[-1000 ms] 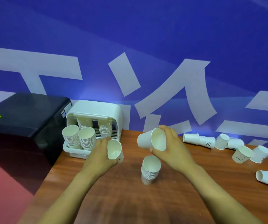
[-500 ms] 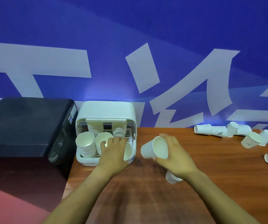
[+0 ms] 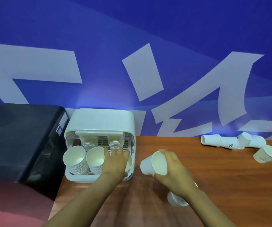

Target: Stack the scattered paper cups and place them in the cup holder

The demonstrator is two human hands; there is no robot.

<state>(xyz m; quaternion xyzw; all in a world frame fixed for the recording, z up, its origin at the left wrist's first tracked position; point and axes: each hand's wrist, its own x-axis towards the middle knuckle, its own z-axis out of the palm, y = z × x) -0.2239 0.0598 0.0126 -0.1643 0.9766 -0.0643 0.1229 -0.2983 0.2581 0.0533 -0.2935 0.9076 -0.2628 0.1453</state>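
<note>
A white cup holder (image 3: 102,118) is seen at the far left corner of a wooden table (image 3: 214,185), set against a blue wall with pale lettering (image 3: 132,46), with a black box (image 3: 20,138) just beside it at nine o'clock. Inside the holder, two stacks of paper cups (image 3: 84,158) are stood upright at the front, mouths up, and two further stacks (image 3: 102,141) are seen at the back under the lid. The left hand (image 3: 115,161) is laid over the holder's front right corner, at three o'clock from the front stacks; a single cup (image 3: 129,161) is partly hidden behind it, and the fingers are spread above it, so whether the cup is grasped cannot be told. At three o'clock from the holder, above the table, a tilted cup (image 3: 154,163) is grasped by the right hand (image 3: 173,171), its fingers curled round the wall and its mouth turned towards the camera. Below the right wrist, at six o'clock from that hand, a short stack (image 3: 175,200) is seen on the table, largely covered by the arm. Loose cups (image 3: 230,143) are scattered along the far right edge of the table, most lying on their sides, well apart from the holder.
</note>
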